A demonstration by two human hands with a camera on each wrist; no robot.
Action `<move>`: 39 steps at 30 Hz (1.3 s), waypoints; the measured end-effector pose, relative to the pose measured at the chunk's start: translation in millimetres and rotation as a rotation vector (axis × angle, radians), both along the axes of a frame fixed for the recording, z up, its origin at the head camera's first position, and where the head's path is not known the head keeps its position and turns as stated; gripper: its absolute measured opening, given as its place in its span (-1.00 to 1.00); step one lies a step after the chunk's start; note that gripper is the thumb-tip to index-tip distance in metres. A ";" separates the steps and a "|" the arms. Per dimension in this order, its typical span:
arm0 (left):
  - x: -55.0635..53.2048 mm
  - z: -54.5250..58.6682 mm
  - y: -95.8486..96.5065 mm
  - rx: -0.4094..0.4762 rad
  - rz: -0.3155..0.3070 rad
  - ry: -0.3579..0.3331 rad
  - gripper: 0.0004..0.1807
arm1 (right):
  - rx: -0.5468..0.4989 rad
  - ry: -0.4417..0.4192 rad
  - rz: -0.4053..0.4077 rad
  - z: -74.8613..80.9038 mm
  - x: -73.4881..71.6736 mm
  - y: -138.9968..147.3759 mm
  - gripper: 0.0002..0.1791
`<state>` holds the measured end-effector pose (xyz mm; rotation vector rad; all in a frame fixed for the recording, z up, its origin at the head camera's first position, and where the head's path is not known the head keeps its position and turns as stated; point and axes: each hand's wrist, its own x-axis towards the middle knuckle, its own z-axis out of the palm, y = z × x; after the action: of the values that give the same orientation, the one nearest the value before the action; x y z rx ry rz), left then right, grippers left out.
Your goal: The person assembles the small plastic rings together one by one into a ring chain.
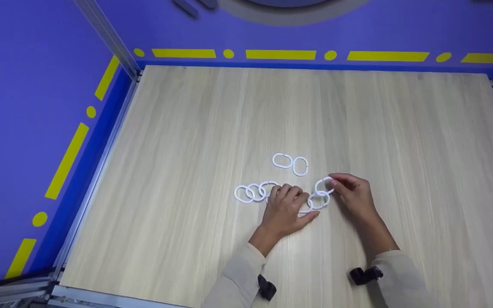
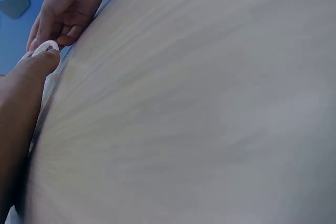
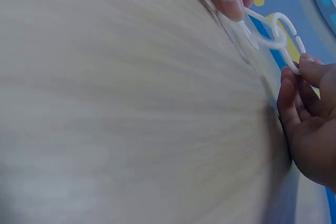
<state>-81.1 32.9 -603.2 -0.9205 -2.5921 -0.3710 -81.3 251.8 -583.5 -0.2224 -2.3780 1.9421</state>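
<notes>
A chain of several white oval plastic links runs across the table from left to right, its middle hidden under my left hand. The left fingers bend over the chain, and the thumb lies along a link beside them. At the right end, my right hand pinches the last link between thumb and fingers. In the right wrist view that end link is tilted up and hooked through its neighbour. A small gap shows in its side.
Beyond the hands, two loose white links lie close together: one sideways and one upright. The wood-grain table is bordered by blue panels with yellow marks at the back and left. Metal rails edge it.
</notes>
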 end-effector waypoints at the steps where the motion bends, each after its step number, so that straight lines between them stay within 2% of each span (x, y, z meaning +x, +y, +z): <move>1: -0.1 1.8 -1.0 -0.001 -0.005 -0.012 -0.51 | 0.011 -0.012 0.018 0.3 -0.8 0.6 -0.73; 5: -8.3 14.8 -8.8 0.040 -0.028 -0.105 -0.60 | 0.009 -0.073 0.077 1.9 -3.4 4.2 -0.68; 8: -24.7 26.8 -19.0 0.127 -0.016 -0.203 -0.70 | -0.018 -0.100 0.104 1.7 -4.8 6.5 -0.66; 11: -46.8 35.9 -31.6 0.228 0.070 -0.307 -0.76 | -0.016 -0.103 0.124 1.1 -5.3 7.5 -0.67; 16: -79.4 40.2 -49.4 0.334 0.293 -0.472 -0.77 | -0.029 -0.105 0.135 0.2 -5.1 6.6 -0.67; 18: -88.1 40.4 -52.2 0.350 0.337 -0.531 -0.76 | -0.025 -0.110 0.134 -0.2 -5.0 6.1 -0.68; 22: -101.2 42.0 -49.3 0.347 0.360 -0.618 -0.73 | -0.015 -0.106 0.124 -0.9 -4.4 4.9 -0.71; 26: -108.9 45.3 -42.1 0.298 0.411 -0.654 -0.73 | -0.027 -0.092 0.132 -2.4 -4.0 3.1 -0.71; 30: -111.7 47.7 -36.5 0.204 0.451 -0.642 -0.79 | -0.024 -0.089 0.146 -4.0 -4.1 2.5 -0.71; 34: -111.2 48.7 -32.6 0.145 0.452 -0.623 -0.90 | -0.021 -0.084 0.141 -4.2 -3.9 3.6 -0.71; 39: -107.2 50.1 -29.7 0.084 0.425 -0.624 -0.93 | -0.019 -0.091 0.117 -2.5 -3.5 4.8 -0.71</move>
<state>-188.3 3.2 -553.1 -0.2129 -3.1925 -0.7282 -84.8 256.6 -586.0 -0.1808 -2.4830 2.0484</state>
